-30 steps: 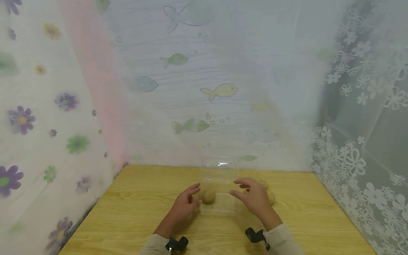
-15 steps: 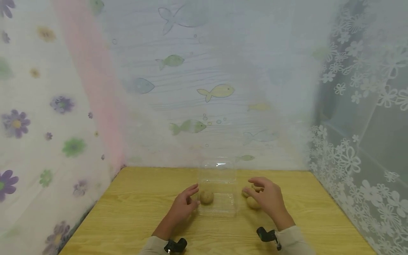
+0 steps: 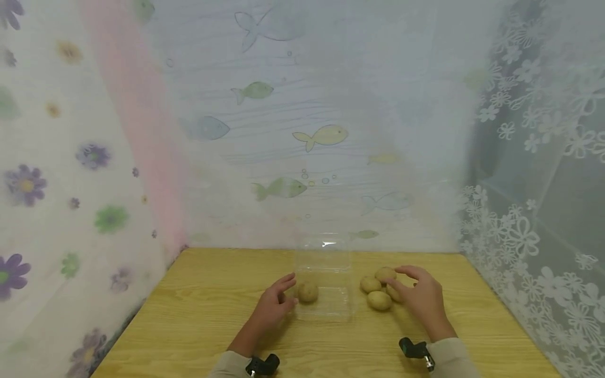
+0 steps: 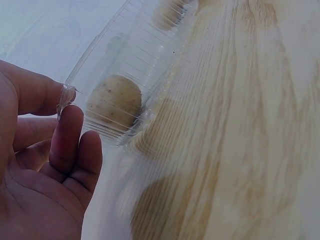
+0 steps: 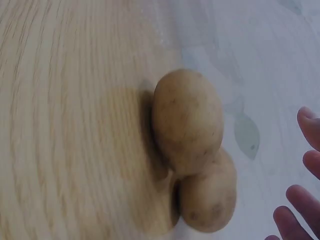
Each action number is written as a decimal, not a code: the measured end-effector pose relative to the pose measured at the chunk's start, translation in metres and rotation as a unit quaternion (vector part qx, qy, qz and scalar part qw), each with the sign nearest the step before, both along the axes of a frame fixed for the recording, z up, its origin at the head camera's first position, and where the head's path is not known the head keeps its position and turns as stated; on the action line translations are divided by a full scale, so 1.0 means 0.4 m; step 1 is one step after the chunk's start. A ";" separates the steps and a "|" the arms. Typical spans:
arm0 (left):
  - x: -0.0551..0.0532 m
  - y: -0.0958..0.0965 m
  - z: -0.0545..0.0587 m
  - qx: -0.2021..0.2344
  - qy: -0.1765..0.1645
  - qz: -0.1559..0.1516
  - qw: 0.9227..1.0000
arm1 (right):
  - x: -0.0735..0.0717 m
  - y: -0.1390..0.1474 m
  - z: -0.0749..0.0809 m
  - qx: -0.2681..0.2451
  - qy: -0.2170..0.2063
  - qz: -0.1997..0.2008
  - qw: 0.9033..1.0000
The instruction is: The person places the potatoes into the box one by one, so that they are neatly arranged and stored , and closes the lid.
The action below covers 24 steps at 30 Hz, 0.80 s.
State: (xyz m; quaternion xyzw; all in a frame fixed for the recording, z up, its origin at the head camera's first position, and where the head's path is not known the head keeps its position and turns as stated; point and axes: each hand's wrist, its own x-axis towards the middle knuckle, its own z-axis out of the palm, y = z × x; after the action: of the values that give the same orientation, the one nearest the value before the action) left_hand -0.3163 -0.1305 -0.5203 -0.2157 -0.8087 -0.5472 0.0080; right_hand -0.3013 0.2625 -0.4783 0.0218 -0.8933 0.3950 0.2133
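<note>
A clear plastic clamshell container (image 3: 336,302) stands open on the table, its lid (image 3: 323,254) raised at the back. One potato (image 3: 308,292) lies in its left end and shows through the ribbed wall in the left wrist view. My left hand (image 3: 276,302) pinches the container's edge at its left side between thumb and finger. To the right of the container several potatoes (image 3: 379,301) lie grouped on the wood. Over the right side of this group is my right hand (image 3: 423,296), fingers parted, partly covering one potato (image 3: 394,294). In the right wrist view its fingers (image 5: 302,200) are apart from two potatoes (image 5: 187,122).
The wood-grain table (image 3: 212,294) ends at a back curtain (image 3: 326,157) printed with fish. Flowered sheets (image 3: 85,210) hang at the left, and a sheet with white flowers (image 3: 515,236) hangs at the right.
My right hand has moved right, away from the container and over the potatoes, uncovering several of them. The left hand stays at the container's edge.
</note>
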 end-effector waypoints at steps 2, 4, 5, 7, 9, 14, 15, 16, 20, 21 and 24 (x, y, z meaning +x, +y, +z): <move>-0.003 0.001 0.000 -0.002 -0.001 0.000 1.000 | -0.004 0.012 -0.008 -0.011 -0.010 -0.005 1.000; -0.005 0.002 0.003 -0.004 0.002 0.005 1.000 | -0.007 0.021 -0.014 -0.030 -0.027 -0.007 0.999; -0.007 0.003 0.004 -0.008 0.002 0.009 1.000 | -0.009 0.025 -0.018 -0.040 -0.037 -0.008 0.998; -0.008 0.005 0.006 -0.002 0.000 0.012 1.000 | -0.011 0.030 -0.025 -0.060 -0.061 -0.010 0.996; -0.009 0.008 0.007 -0.001 -0.006 0.018 1.000 | -0.013 0.034 -0.031 -0.077 -0.085 -0.013 0.993; -0.009 0.005 0.003 -0.005 -0.014 0.021 1.000 | -0.019 0.034 -0.048 -0.101 -0.118 -0.013 0.988; -0.011 0.002 0.001 -0.005 -0.013 0.018 1.000 | -0.020 0.033 -0.051 -0.103 -0.119 -0.013 0.987; -0.010 0.001 0.001 -0.003 -0.008 0.016 1.000 | -0.021 0.033 -0.054 -0.105 -0.121 -0.012 0.987; -0.013 -0.002 -0.005 0.001 0.005 0.009 1.000 | -0.026 0.033 -0.068 -0.109 -0.130 -0.006 0.985; -0.014 -0.002 -0.006 0.003 0.008 0.006 1.000 | -0.026 0.033 -0.071 -0.109 -0.133 -0.005 0.985; -0.019 -0.001 -0.009 0.003 0.011 0.004 1.000 | -0.029 0.036 -0.079 -0.107 -0.140 -0.002 0.984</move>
State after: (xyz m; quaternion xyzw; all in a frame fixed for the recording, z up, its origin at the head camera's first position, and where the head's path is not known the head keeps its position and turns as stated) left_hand -0.3237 -0.1311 -0.5240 -0.2182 -0.8077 -0.5475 0.0195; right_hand -0.3127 0.2771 -0.5100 -0.0589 -0.8669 0.4871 0.0883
